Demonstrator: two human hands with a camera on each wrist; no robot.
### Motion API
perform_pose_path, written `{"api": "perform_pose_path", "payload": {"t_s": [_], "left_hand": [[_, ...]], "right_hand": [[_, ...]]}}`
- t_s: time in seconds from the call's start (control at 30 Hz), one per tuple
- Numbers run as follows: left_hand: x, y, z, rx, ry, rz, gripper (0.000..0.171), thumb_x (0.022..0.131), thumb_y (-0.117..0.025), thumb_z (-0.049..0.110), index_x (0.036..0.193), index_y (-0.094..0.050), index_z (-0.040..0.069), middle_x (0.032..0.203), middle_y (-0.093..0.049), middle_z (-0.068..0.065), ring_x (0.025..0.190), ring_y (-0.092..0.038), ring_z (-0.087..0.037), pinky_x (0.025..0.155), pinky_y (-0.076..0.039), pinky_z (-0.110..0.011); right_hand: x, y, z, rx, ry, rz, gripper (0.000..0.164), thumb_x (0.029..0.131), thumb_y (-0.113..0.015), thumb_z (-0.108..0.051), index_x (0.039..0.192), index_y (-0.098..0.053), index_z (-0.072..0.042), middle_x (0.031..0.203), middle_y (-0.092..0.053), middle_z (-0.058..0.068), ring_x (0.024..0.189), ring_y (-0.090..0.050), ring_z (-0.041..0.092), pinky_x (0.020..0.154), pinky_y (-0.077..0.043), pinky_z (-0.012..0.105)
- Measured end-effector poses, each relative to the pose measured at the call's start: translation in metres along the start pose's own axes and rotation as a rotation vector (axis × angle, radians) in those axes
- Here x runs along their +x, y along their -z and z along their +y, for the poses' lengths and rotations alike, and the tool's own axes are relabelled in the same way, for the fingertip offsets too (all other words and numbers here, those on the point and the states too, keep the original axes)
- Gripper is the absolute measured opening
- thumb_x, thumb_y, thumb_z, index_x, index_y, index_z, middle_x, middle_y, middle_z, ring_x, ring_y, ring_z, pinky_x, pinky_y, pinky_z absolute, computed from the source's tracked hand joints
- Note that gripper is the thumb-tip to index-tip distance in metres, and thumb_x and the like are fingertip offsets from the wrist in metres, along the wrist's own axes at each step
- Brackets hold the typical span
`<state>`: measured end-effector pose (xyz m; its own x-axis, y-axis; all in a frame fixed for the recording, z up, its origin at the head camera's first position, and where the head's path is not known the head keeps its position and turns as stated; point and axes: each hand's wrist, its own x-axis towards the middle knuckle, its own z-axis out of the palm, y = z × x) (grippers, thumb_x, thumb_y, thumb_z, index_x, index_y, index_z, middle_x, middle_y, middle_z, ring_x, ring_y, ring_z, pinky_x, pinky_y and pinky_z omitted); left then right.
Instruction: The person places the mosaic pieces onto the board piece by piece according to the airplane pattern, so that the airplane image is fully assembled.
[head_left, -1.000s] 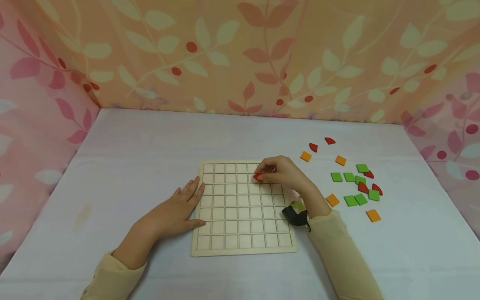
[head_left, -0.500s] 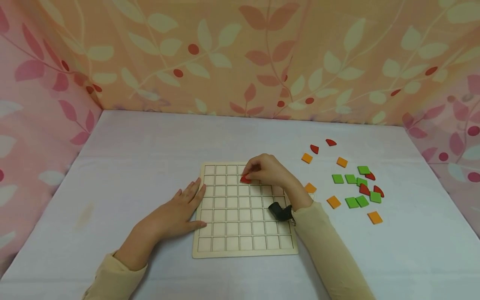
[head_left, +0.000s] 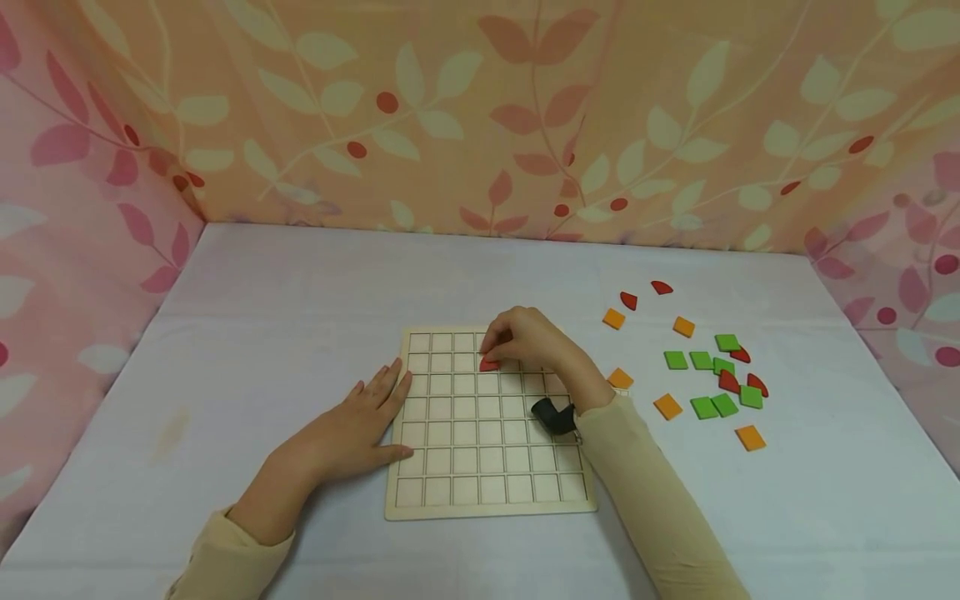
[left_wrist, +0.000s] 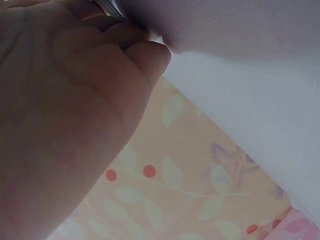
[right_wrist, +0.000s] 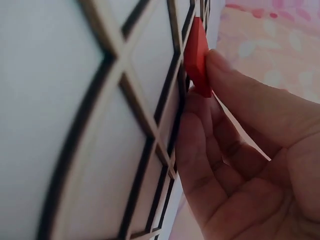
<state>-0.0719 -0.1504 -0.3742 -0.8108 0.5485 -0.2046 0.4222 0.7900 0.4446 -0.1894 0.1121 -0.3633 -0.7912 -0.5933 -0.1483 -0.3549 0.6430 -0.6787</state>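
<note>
Pale wood forms the board, a gridded plate lying flat on the white cloth. The left hand rests along the board's left edge, fingers extended, thumb spread apart, tips reaching onto the rim. The right hand, above the board's far part, pinches the red piece between thumb and fingers. This piece is at the board's second row from the far edge, fourth column from the left, and is tilted; whether it is seated in the cell cannot be told. The black device at the right wrist overlies the board's right side. Right of the board lie seven green tiles, five orange tiles and five red wedges, some overlapping. Beyond the board hangs the floral curtain.
</note>
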Motion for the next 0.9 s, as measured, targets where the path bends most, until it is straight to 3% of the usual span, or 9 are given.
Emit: {"api": "perform_pose_path", "payload": {"t_s": [0.67, 0.9], "left_hand": [[0.0012, -0.0017, -0.0022, 0.000, 0.002, 0.003, 0.087, 0.088, -0.065, 0.037, 0.148, -0.016, -0.005, 0.155, -0.005, -0.023, 0.141, -0.010, -0.039, 0.110, -0.016, -0.056], [0.0004, -0.0011, -0.0012, -0.008, -0.001, 0.000, 0.088, 0.088, -0.064, 0.039, 0.148, -0.016, -0.005, 0.155, -0.005, -0.023, 0.141, -0.010, -0.039, 0.110, -0.016, -0.057]], "right_hand": [[0.0021, -0.0017, -0.0023, -0.055, -0.057, 0.005, 0.004, 0.080, -0.076, -0.012, 0.081, -0.074, -0.009, 0.073, -0.066, -0.005, 0.075, -0.057, 0.012, 0.072, -0.047, 0.027], [-0.0064, 0.0019, 0.0032, 0.021, -0.051, 0.038, 0.009, 0.080, -0.076, -0.013, 0.087, -0.074, -0.010, 0.081, -0.067, -0.004, 0.077, -0.059, 0.011, 0.073, -0.049, 0.028]]}}
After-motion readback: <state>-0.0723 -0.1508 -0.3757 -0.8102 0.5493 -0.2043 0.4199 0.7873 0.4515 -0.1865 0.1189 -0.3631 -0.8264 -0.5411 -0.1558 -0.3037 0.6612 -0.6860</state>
